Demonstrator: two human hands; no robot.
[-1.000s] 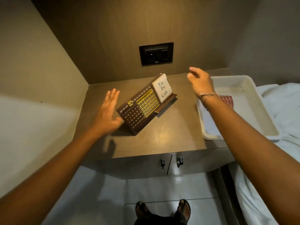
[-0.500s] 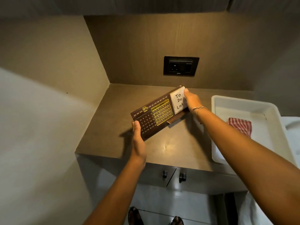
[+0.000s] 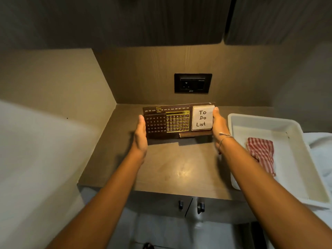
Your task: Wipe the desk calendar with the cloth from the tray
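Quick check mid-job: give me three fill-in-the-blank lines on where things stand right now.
1. The left hand and right hand grip the ends of the ____.
2. The striped cloth lies in the ____.
3. The white pad on the calendar reads "To Do ____".

Missing words: calendar; tray; List

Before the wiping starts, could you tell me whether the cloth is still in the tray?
In the tray. The striped cloth lies crumpled on the tray floor, while both hands hold the calendar.

black wall socket (image 3: 193, 83) above brown countertop (image 3: 179, 168)
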